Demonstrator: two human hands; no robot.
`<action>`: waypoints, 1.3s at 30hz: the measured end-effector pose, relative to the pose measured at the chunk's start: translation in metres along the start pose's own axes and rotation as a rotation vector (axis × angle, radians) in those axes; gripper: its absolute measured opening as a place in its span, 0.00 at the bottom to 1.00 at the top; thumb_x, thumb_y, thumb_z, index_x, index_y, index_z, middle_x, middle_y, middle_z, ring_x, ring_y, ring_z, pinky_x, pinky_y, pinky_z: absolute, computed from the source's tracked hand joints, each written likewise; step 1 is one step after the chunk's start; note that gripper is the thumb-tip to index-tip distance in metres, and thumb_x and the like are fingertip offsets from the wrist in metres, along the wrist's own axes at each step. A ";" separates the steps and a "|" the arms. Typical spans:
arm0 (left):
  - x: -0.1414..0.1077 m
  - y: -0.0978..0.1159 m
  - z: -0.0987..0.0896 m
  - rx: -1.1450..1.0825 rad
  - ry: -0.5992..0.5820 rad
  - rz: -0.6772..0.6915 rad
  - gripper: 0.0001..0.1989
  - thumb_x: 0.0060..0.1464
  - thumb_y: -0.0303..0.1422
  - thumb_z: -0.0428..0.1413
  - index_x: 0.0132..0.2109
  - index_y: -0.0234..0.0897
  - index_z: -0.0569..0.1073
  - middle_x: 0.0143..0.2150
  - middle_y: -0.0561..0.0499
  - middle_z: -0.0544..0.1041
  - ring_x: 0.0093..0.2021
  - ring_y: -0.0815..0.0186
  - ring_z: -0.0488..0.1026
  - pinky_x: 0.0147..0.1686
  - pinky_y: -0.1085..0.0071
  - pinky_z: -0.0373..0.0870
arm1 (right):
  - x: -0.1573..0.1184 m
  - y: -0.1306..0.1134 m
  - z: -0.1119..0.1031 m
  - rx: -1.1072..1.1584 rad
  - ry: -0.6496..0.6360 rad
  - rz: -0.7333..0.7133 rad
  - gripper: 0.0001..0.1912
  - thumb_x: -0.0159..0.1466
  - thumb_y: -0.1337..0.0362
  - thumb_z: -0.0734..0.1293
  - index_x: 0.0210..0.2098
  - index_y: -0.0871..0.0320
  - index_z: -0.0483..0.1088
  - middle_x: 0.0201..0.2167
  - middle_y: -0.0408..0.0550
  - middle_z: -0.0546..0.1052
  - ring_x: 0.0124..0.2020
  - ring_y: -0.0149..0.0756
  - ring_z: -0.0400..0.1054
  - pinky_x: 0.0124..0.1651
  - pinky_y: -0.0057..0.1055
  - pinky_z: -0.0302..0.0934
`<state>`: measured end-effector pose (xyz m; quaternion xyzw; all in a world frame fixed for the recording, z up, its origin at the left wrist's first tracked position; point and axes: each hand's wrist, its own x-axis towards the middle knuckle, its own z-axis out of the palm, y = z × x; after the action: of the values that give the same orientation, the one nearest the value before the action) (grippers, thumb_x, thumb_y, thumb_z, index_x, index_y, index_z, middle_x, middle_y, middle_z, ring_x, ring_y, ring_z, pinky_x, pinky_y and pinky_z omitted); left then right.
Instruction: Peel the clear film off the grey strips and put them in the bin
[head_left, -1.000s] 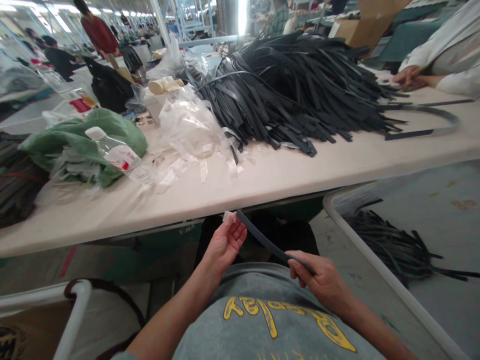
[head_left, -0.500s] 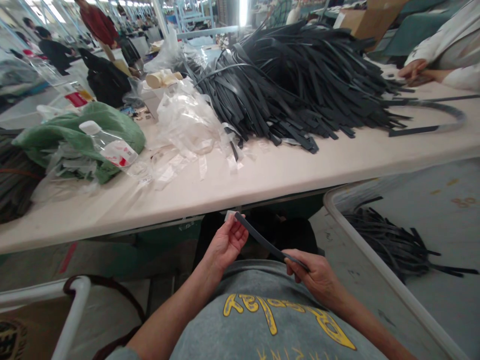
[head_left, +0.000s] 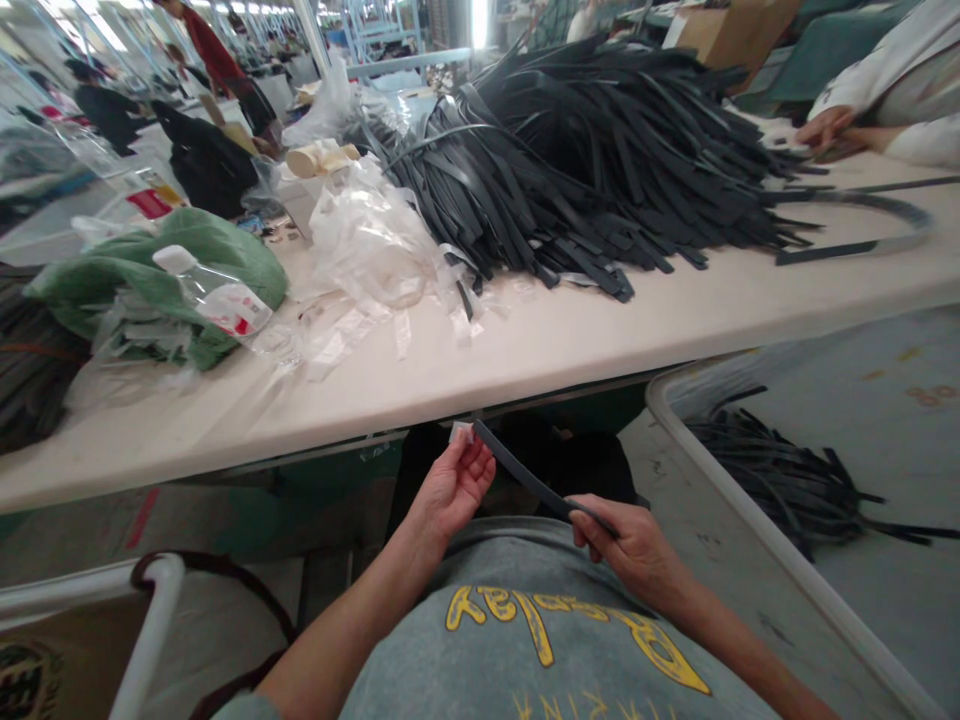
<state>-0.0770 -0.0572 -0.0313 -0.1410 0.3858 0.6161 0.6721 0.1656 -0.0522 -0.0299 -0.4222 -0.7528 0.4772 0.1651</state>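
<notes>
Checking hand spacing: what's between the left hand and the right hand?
A stretch of dark strip, slightly bowed, runs from the right hand up to the left hand. The head view shows it.

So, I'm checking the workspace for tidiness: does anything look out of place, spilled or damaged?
Pale scraps lie strewn on the table near the crumpled plastic, looking untidy. I see no spill, and the dark strip in the right hand shows no clear damage.

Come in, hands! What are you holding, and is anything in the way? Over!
Right hand closed on dark strip. Left hand pinching small whitish piece by strip's end. Table just beyond; nothing seen blocking the strip.
</notes>
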 end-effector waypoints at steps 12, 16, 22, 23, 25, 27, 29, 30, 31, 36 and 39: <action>0.002 -0.002 -0.002 -0.015 -0.010 0.004 0.05 0.59 0.31 0.58 0.37 0.33 0.75 0.32 0.50 0.80 0.32 0.69 0.78 0.35 0.73 0.76 | 0.001 0.008 0.003 0.020 -0.021 0.006 0.20 0.70 0.50 0.57 0.39 0.56 0.72 0.24 0.41 0.72 0.21 0.29 0.65 0.27 0.24 0.61; 0.001 -0.001 -0.001 -0.024 0.001 0.001 0.06 0.61 0.31 0.56 0.36 0.33 0.75 0.32 0.50 0.80 0.32 0.69 0.78 0.34 0.73 0.76 | 0.003 0.006 0.003 0.024 -0.027 0.012 0.20 0.70 0.50 0.57 0.32 0.57 0.69 0.24 0.41 0.71 0.21 0.29 0.65 0.28 0.24 0.61; 0.003 -0.002 -0.004 -0.016 -0.012 -0.010 0.05 0.59 0.31 0.58 0.38 0.34 0.76 0.31 0.50 0.80 0.30 0.69 0.78 0.34 0.73 0.76 | 0.003 0.003 0.001 0.019 -0.010 0.004 0.22 0.70 0.50 0.56 0.27 0.57 0.67 0.24 0.41 0.71 0.21 0.28 0.64 0.28 0.24 0.60; 0.004 -0.002 -0.004 -0.018 -0.019 -0.011 0.05 0.59 0.31 0.57 0.38 0.34 0.76 0.31 0.50 0.80 0.31 0.69 0.78 0.34 0.73 0.76 | 0.003 0.003 0.001 0.020 -0.015 0.004 0.22 0.70 0.50 0.56 0.27 0.57 0.67 0.23 0.41 0.71 0.21 0.28 0.64 0.28 0.24 0.60; 0.004 -0.003 -0.004 -0.025 -0.026 -0.012 0.06 0.60 0.31 0.56 0.38 0.33 0.76 0.31 0.50 0.80 0.31 0.69 0.79 0.34 0.73 0.76 | 0.003 0.004 0.002 0.025 -0.022 0.004 0.21 0.70 0.50 0.57 0.27 0.57 0.67 0.23 0.41 0.71 0.21 0.28 0.63 0.27 0.24 0.60; 0.003 -0.003 -0.003 -0.035 -0.017 -0.015 0.07 0.61 0.31 0.55 0.37 0.33 0.75 0.30 0.50 0.80 0.31 0.69 0.79 0.34 0.73 0.76 | 0.003 0.006 0.002 0.035 -0.020 0.001 0.21 0.70 0.50 0.57 0.28 0.57 0.67 0.23 0.41 0.71 0.21 0.28 0.63 0.27 0.24 0.59; 0.003 -0.003 -0.002 -0.039 -0.005 -0.018 0.08 0.62 0.30 0.54 0.36 0.33 0.75 0.29 0.51 0.80 0.30 0.69 0.78 0.33 0.73 0.76 | 0.003 0.008 0.003 0.042 -0.017 -0.002 0.20 0.70 0.50 0.57 0.29 0.57 0.68 0.23 0.41 0.71 0.21 0.28 0.63 0.27 0.24 0.59; 0.003 -0.002 -0.002 -0.039 -0.003 -0.019 0.08 0.62 0.30 0.54 0.36 0.33 0.75 0.29 0.51 0.80 0.30 0.69 0.78 0.33 0.74 0.76 | 0.003 0.009 0.003 0.041 -0.019 -0.001 0.20 0.70 0.50 0.57 0.29 0.57 0.68 0.23 0.41 0.70 0.21 0.28 0.64 0.27 0.24 0.59; 0.003 -0.002 -0.002 -0.037 -0.007 -0.017 0.08 0.62 0.30 0.54 0.37 0.32 0.75 0.30 0.50 0.80 0.30 0.69 0.78 0.33 0.73 0.76 | 0.003 0.009 0.003 0.036 -0.025 0.001 0.21 0.70 0.51 0.57 0.29 0.57 0.68 0.23 0.41 0.70 0.21 0.28 0.64 0.27 0.24 0.59; 0.005 -0.003 -0.005 0.000 -0.019 0.014 0.07 0.61 0.31 0.55 0.38 0.32 0.76 0.34 0.48 0.81 0.32 0.69 0.78 0.35 0.72 0.76 | 0.004 0.005 0.002 0.001 -0.039 0.020 0.22 0.70 0.50 0.56 0.26 0.57 0.66 0.22 0.41 0.70 0.21 0.28 0.64 0.28 0.25 0.58; 0.005 -0.005 -0.007 0.042 -0.001 0.047 0.06 0.60 0.31 0.56 0.38 0.34 0.76 0.35 0.48 0.81 0.32 0.69 0.78 0.35 0.72 0.75 | 0.000 0.002 0.000 -0.028 -0.040 0.072 0.24 0.70 0.50 0.55 0.25 0.57 0.65 0.20 0.40 0.68 0.20 0.29 0.64 0.28 0.26 0.58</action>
<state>-0.0750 -0.0595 -0.0406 -0.1176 0.4014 0.6238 0.6602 0.1664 -0.0519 -0.0320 -0.4416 -0.7468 0.4808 0.1268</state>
